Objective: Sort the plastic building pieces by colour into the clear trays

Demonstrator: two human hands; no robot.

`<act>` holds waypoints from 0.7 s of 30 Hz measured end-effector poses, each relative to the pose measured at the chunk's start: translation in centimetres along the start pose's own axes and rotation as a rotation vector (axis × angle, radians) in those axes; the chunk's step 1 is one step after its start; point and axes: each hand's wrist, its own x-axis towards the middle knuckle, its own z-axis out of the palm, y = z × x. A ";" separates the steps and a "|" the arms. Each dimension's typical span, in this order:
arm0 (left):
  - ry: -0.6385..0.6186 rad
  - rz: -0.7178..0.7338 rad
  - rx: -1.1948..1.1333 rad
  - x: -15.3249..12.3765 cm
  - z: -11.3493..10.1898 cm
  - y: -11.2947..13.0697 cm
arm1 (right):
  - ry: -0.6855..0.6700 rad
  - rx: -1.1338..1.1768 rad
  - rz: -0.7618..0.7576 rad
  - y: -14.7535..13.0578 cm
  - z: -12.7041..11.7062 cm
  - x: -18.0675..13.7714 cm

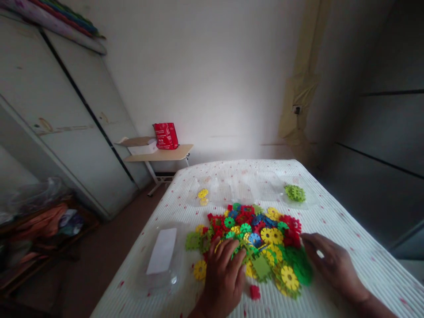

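Note:
A heap of flat plastic gear-shaped pieces (255, 234) in red, yellow, green and blue lies on a white ribbed cloth (364, 260). My left hand (225, 274) rests palm down on the near left of the heap, fingers spread among the pieces. My right hand (331, 260) lies flat at the heap's right edge, fingers stretched toward the dark green pieces (300, 265). A lone red piece (254, 292) lies near my left hand. Neither hand grips anything.
Clear plastic tubs stand behind the heap: one holds yellow pieces (202, 195), another light green pieces (294, 193). A clear lid with a white card (162, 251) lies at left. Beyond are a small table (159, 154) with a red bag (165, 135), and a wardrobe (66, 115).

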 end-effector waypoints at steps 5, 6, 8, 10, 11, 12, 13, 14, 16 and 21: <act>0.026 -0.135 -0.037 2.0 1.2 -1.1 | -0.112 0.014 -0.276 -5.6 1.8 0.9; 0.021 -0.154 -0.045 2.3 1.3 -1.3 | -0.145 -0.006 -0.305 -6.4 2.4 1.0; 0.021 -0.175 -0.063 3.1 1.5 -1.8 | -0.190 -0.058 -0.323 -7.6 3.5 1.1; 0.042 -0.196 -0.075 3.9 1.6 -2.1 | -0.189 -0.103 -0.308 -7.9 4.4 1.0; 0.056 -0.213 -0.078 4.2 1.7 -2.3 | -0.185 -0.117 -0.298 -7.8 4.7 0.9; 0.066 -0.236 -0.080 4.5 1.7 -2.6 | -0.190 -0.125 -0.293 -7.6 4.9 0.8; 0.071 -0.264 -0.080 4.7 1.8 -3.0 | -0.201 -0.126 -0.291 -7.4 5.0 0.6; 0.072 -0.291 -0.080 4.8 1.9 -3.4 | -0.208 -0.121 -0.288 -7.1 5.0 0.5; 0.052 -0.338 -0.075 4.6 2.0 -4.4 | -0.214 -0.097 -0.275 -6.7 4.9 0.2; 0.002 -0.390 -0.045 3.0 1.9 -5.6 | -0.294 0.045 -0.076 -6.8 4.5 0.5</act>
